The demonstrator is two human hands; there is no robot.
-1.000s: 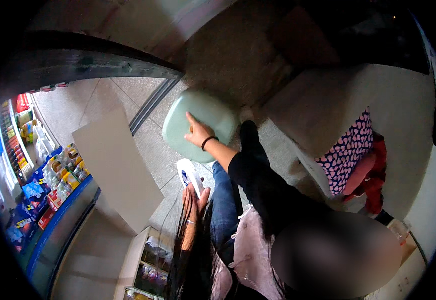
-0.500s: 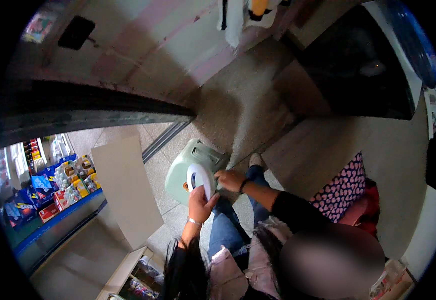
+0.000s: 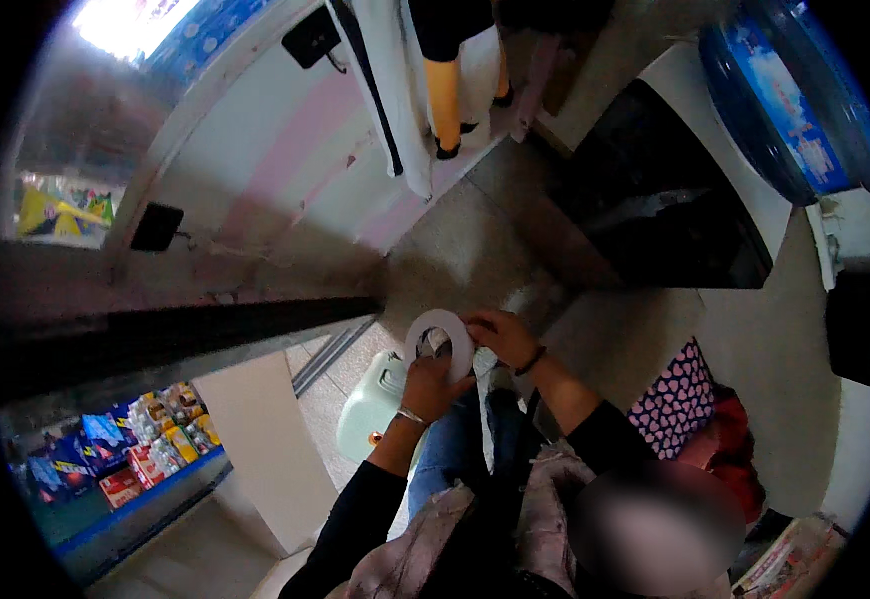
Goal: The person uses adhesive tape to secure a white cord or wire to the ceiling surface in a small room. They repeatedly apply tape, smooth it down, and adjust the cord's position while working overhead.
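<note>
Both hands (image 3: 430,387) (image 3: 508,339) angle inward, left clamped on a white roll (image 3: 462,349), right at its edge, grip unclear.

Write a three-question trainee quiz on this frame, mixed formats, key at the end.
1. True or false: the left hand holds the white roll.
2. Pick one: the dark cloth is printed with (a) stripes, (b) hearts, (c) checks.
3. Fill in: the dark wristband is worn on the ____ side.

Key: 1 true; 2 b; 3 right.
</note>
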